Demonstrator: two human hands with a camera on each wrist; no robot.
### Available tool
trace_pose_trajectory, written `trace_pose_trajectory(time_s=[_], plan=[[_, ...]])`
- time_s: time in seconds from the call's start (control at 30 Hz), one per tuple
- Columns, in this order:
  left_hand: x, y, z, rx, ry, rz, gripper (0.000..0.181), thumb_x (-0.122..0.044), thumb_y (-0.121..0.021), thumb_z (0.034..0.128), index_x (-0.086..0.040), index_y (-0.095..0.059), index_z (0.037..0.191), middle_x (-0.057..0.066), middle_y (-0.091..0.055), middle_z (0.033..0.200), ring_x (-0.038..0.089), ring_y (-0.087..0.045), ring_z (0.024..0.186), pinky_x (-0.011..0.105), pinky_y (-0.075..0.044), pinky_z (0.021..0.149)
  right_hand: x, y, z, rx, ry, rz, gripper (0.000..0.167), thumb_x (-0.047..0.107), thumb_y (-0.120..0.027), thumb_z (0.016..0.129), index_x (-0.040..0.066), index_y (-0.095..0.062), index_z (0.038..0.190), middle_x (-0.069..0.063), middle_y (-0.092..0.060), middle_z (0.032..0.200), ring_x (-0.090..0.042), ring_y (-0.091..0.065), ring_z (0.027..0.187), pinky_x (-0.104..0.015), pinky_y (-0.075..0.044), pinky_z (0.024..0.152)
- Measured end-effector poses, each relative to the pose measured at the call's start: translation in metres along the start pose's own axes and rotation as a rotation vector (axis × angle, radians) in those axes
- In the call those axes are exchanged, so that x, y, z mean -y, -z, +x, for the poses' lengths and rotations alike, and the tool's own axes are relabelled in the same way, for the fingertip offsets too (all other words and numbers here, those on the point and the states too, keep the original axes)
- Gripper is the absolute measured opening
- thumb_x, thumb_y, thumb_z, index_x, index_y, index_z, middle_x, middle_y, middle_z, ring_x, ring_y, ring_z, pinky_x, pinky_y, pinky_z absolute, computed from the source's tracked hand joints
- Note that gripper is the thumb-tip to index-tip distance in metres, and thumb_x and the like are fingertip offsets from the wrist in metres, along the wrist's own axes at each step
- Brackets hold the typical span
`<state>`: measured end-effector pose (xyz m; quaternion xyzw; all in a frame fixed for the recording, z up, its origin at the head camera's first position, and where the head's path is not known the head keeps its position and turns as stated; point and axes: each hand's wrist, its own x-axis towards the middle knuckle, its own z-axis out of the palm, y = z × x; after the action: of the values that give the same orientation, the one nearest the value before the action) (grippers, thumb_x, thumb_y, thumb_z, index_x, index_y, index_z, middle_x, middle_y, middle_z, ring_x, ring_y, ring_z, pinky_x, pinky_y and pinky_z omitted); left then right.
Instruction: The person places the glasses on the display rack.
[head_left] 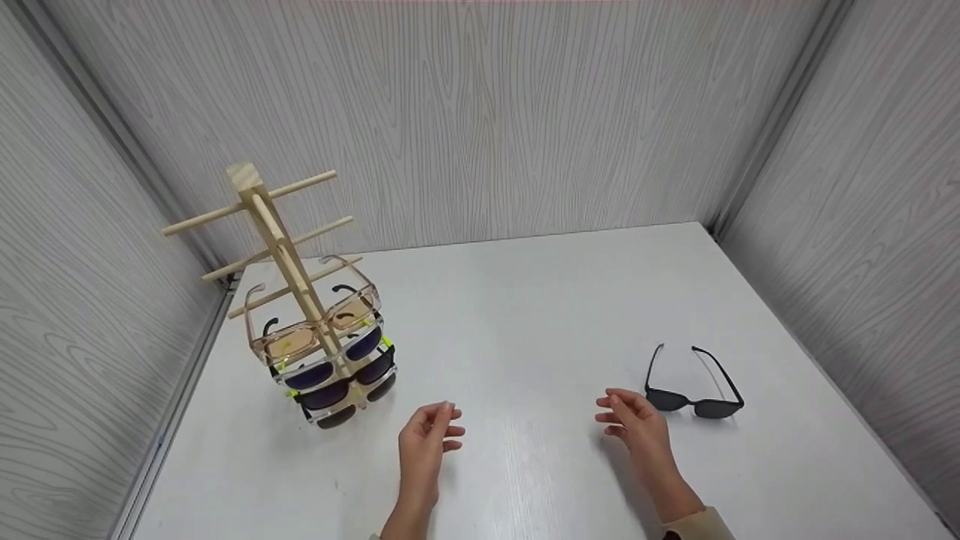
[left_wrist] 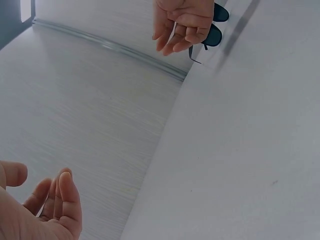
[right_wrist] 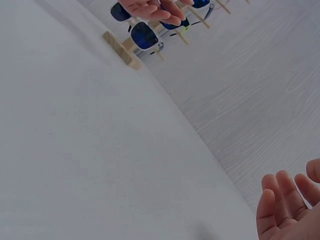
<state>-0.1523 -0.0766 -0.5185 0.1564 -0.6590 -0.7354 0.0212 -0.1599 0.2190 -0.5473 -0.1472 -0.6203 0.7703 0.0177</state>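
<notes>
In the head view my left hand (head_left: 426,446) is held over the table's near middle, fingers loosely curled, holding nothing. My right hand (head_left: 637,427) hovers further right in the same loose pose, also holding nothing. Just beyond it lies a pair of black sunglasses (head_left: 715,409), temples unfolded and pointing away; I cannot tell whether the fingers touch them. Left of my left hand stands a wooden display rack (head_left: 300,277) with several pairs of glasses on its lower pegs. The topmost pair is a clear, orange-tinted pair (head_left: 292,343). Both wrist views show the hands with bare palms.
The white table (head_left: 525,315) is bounded by grey wood-grain panels at the back (head_left: 480,120), left and right. Upper pegs (head_left: 202,220) of the rack stick out to both sides without glasses on them. The rack's wooden base (right_wrist: 120,50) shows in the right wrist view.
</notes>
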Motion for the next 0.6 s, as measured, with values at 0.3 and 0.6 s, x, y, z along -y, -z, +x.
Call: trace_pose_trajectory(time_s=[0.3, 0.6], plan=[[0.001, -0.018, 0.001, 0.06, -0.049, -0.019, 0.029, -0.027, -0.059, 0.0925, 0.0, -0.06, 0.103, 0.014, -0.064, 0.097, 0.025, -0.064, 0.078, 0.031, -0.055, 0.064, -0.001, 0.016, -0.004, -0.059, -0.036, -0.019, 0.037, 0.018, -0.058, 0.094, -0.003, -0.049, 0.122, -0.008, -0.066, 0.099, -0.021, -0.064, 0.085, -0.031, -0.053, 0.071], [0.005, -0.038, 0.0, 0.143, -0.039, -0.059, 0.028, -0.024, -0.057, 0.094, 0.001, -0.059, 0.105, 0.011, -0.065, 0.095, 0.024, -0.064, 0.078, 0.034, -0.055, 0.066, -0.003, 0.033, -0.008, -0.101, -0.051, -0.009, 0.042, 0.022, -0.059, 0.093, -0.002, -0.048, 0.126, -0.003, -0.066, 0.098, -0.019, -0.064, 0.085, -0.031, -0.052, 0.075]])
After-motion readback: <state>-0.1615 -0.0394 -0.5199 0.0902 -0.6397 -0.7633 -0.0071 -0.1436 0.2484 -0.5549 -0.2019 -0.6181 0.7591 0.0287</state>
